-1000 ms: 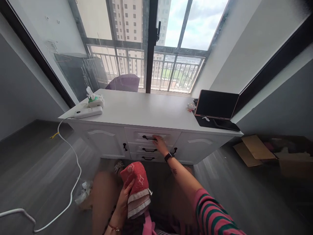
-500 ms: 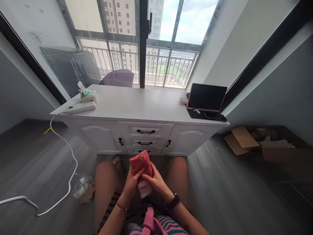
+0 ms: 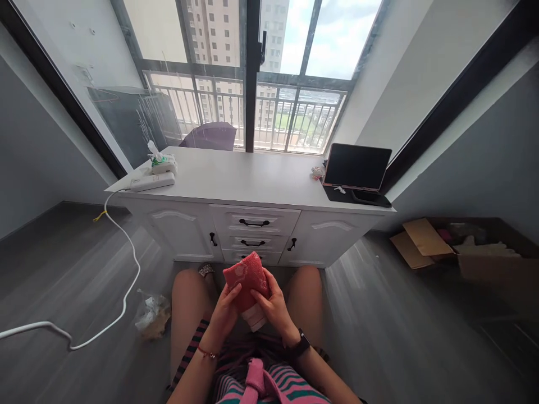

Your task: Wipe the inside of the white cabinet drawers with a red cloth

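Observation:
A folded red towel [image 3: 248, 280] with a textured surface is held between my two hands above my lap. A white band-like part [image 3: 254, 318] shows at its lower end. My left hand [image 3: 226, 308] grips the towel's left side, thumb on top. On the right side, my right hand [image 3: 273, 303] is closed round the edge, its thumb also pressing on the top face. The fingers beneath the towel are mostly hidden.
Ahead stands a white cabinet [image 3: 236, 174] bearing a tablet [image 3: 357, 165], a power strip [image 3: 152, 181] and a tissue pack [image 3: 163, 164]. A white cable [image 3: 133, 252] runs across the floor past a plastic bag [image 3: 152, 314]. An open cardboard box [image 3: 488, 275] is at right.
The towel looks wider, its right part spread out further. My right hand has shifted outward and up along its edge. The view has turned slightly left.

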`<state>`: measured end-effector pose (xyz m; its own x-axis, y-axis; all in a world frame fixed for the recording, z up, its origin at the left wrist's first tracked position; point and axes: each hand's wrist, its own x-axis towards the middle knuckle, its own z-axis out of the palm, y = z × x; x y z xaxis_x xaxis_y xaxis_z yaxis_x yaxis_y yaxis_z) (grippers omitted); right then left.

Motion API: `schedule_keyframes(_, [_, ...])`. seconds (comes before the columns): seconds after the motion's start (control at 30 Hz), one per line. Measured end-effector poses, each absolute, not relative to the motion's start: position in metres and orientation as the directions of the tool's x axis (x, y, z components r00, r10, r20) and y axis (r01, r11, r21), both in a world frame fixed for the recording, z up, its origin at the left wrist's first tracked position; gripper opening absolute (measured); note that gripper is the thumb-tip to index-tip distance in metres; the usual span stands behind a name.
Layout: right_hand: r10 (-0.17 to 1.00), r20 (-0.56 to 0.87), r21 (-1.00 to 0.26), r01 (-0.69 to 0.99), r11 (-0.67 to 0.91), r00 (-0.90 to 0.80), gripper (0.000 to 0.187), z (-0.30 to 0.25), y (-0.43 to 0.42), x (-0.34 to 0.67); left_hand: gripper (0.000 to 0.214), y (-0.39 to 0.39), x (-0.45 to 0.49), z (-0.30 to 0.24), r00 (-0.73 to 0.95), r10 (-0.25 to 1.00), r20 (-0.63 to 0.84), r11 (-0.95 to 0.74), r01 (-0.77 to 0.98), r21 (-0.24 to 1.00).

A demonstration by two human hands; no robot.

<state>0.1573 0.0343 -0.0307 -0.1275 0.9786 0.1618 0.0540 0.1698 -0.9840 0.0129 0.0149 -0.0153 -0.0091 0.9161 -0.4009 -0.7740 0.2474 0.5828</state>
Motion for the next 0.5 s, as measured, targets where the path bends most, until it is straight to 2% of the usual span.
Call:
schedule_keyframes(0.1, [0.959, 0.274, -0.940, 0.188, 0.284, -0.077, 0.056, -0.032, 0.031, 0.158, 0.031, 0.018, 0.016, -0.014, -0.033, 0.882, -0.470, 0.269, -0.784, 0.560])
schedule_keyframes(0.2, [0.924, 0.380, -0.879, 0.297, 0.374, -0.040, 0.052, -0.036, 0.028, 0.156, 0.018, 0.020, 0.020, -0.013, -0.018, 0.822, -0.569, 0.313, -0.820, 0.478])
schedule_keyframes(0.3, [0.905, 0.425, -0.844, 0.355, 0.402, -0.017, 0.048, -0.042, 0.026, 0.154, 0.015, 0.019, 0.022, -0.015, 0.007, 0.766, -0.642, 0.347, -0.846, 0.404])
schedule_keyframes(0.4, [0.928, 0.374, -0.876, 0.332, 0.350, 0.008, 0.047, -0.048, 0.026, 0.152, 0.015, 0.017, 0.020, -0.017, -0.028, 0.778, -0.628, 0.301, -0.860, 0.411])
schedule_keyframes(0.5, [0.974, 0.220, -0.950, 0.215, 0.225, -0.049, 0.050, -0.052, 0.027, 0.151, 0.016, 0.016, 0.015, -0.021, -0.044, 0.786, -0.617, 0.284, -0.860, 0.424])
